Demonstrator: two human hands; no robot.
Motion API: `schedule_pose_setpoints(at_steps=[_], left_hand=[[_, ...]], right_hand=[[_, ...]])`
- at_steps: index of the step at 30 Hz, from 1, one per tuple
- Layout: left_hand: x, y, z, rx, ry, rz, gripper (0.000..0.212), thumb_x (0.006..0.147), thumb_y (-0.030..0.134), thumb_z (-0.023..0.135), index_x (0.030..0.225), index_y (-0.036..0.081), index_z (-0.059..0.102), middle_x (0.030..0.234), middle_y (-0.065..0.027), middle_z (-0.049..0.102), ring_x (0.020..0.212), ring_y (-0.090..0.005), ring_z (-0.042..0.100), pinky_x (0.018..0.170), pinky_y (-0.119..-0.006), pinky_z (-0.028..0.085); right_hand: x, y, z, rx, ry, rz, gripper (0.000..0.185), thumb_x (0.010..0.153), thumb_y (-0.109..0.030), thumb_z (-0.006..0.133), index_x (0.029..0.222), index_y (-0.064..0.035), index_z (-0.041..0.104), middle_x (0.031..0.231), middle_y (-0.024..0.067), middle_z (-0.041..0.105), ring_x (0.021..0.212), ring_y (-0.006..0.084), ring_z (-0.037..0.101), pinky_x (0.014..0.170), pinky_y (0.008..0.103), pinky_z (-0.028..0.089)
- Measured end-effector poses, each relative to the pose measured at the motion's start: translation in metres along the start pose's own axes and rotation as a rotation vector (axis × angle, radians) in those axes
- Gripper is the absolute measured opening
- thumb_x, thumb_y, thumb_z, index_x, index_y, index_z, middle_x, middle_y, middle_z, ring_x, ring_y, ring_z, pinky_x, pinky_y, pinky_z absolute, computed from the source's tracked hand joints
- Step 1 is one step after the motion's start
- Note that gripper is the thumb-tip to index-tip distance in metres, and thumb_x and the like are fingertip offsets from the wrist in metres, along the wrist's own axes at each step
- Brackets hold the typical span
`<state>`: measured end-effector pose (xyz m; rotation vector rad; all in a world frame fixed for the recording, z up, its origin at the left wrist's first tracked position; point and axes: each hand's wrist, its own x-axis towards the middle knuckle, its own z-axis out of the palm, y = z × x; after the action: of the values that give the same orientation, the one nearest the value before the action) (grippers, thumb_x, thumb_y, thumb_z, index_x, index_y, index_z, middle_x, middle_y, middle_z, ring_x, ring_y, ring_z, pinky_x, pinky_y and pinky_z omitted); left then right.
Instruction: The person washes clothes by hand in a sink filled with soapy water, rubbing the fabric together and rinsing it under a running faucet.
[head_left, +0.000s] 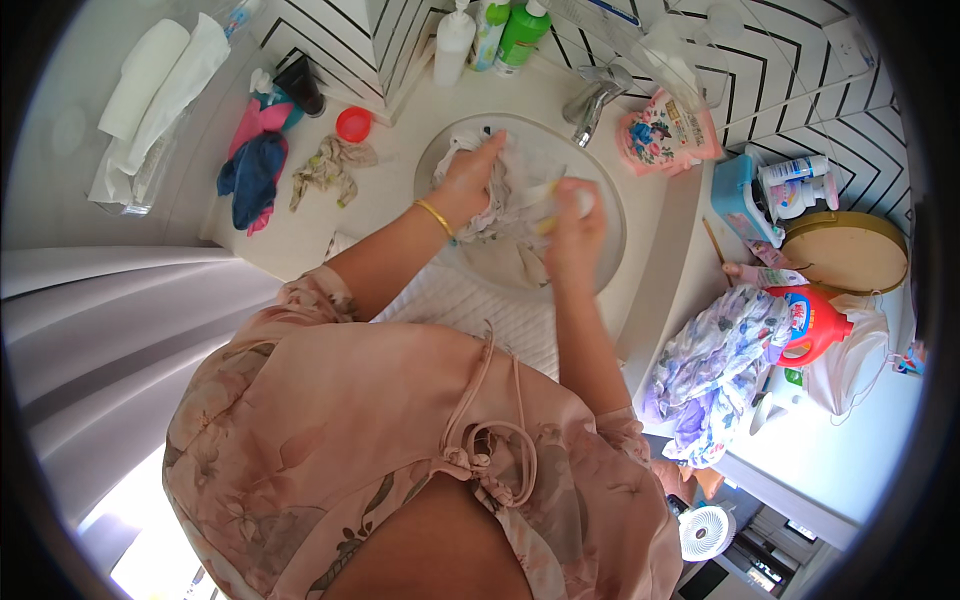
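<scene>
My left hand (471, 184), with a gold bracelet at the wrist, grips a bunched pale cloth (491, 206) over the round washbasin (613, 225). Blurred by motion, my right hand (576, 225) is closed around a small white and yellow thing (583, 201), perhaps a brush or a piece of soap; its kind cannot be told. Part of the cloth lies between the two hands. More light fabric (510, 259) rests low in the basin. Behind the basin stands the chrome faucet (596, 101).
On the counter's left lie a patterned cloth (326, 169), a red round lid or dish (353, 124) and a blue cloth (253, 176). Bottles (454, 45) line the back. At right are a pink pouch (667, 139), a blue bin (731, 191) and a red detergent jug (821, 330).
</scene>
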<state>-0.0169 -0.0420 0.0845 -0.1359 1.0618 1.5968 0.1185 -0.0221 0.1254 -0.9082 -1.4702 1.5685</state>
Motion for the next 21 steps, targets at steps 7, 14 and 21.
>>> schedule_pose_setpoints(at_steps=[7,14,21], left_hand=[[-0.002,-0.050,0.017,0.057,-0.036,0.050,0.045,0.083,0.042,0.052,0.103,0.002,0.054,0.093,-0.0049,0.058,0.081,-0.0156,0.055,0.068,-0.029,0.046],[0.042,-0.047,-0.009,0.122,-0.158,0.015,0.035,0.084,0.037,0.052,0.100,0.006,0.054,0.094,-0.0065,0.057,0.082,-0.0159,0.056,0.069,-0.031,0.047],[0.037,-0.040,-0.025,-0.247,-0.761,-0.147,0.039,0.086,0.039,0.043,0.112,0.011,0.050,0.110,-0.0112,0.053,0.101,-0.0239,0.052,0.087,-0.038,0.040]], right_hand=[[0.070,0.036,-0.002,-1.012,0.312,-0.001,0.025,0.077,-0.031,0.056,0.077,-0.0054,0.059,0.070,0.0177,0.059,0.059,0.0337,0.057,0.053,0.0396,0.044],[0.037,0.032,0.035,-1.093,0.305,-0.207,0.029,0.078,-0.032,0.055,0.079,-0.0028,0.060,0.067,0.0197,0.060,0.064,0.0369,0.058,0.056,0.0435,0.045],[0.025,0.041,0.045,-1.020,0.189,-0.360,0.029,0.079,-0.030,0.055,0.083,-0.0019,0.060,0.068,0.0190,0.060,0.066,0.0362,0.059,0.058,0.0410,0.047]])
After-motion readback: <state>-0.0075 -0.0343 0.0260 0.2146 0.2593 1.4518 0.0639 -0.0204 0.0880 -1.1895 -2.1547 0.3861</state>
